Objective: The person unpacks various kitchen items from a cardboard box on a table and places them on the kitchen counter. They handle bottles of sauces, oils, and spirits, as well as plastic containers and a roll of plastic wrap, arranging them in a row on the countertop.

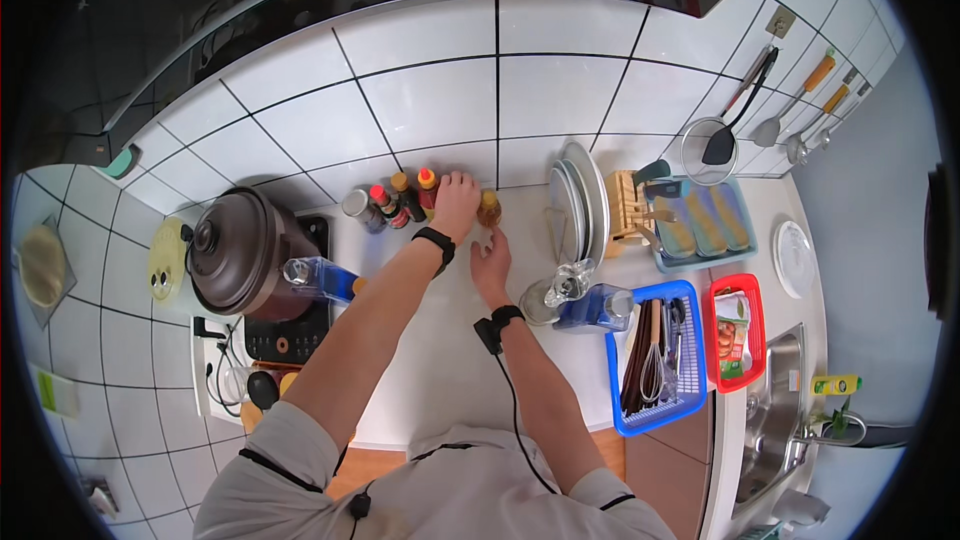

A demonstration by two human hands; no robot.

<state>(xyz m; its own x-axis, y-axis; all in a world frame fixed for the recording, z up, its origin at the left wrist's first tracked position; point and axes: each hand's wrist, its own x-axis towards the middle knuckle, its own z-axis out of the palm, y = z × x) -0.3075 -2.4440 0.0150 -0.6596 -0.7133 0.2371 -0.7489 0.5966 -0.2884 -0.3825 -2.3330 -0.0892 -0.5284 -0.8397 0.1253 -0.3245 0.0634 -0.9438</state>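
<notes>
My left hand (457,202) is at the back of the white counter (442,382), palm down, between a red sauce bottle with an orange-yellow cap (427,191) and a small amber bottle (489,210). Its fingers hide what may be under them. Just in front of the amber bottle is my right hand (491,266), thumb and forefinger apart, with a fingertip at or near the bottle's base. Left of the red bottle stand a dark bottle with a brown cap (407,197), a red-capped bottle (389,206) and a grey-lidded jar (364,211).
On the left, a brown lidded pot (244,255) sits on a black cooktop (289,337), beside a blue-labelled bottle (324,280). To the right are upright plates (585,202), a wooden knife block (624,202), a glass bottle (538,302), a blue utensil basket (660,420) and a red basket (757,330).
</notes>
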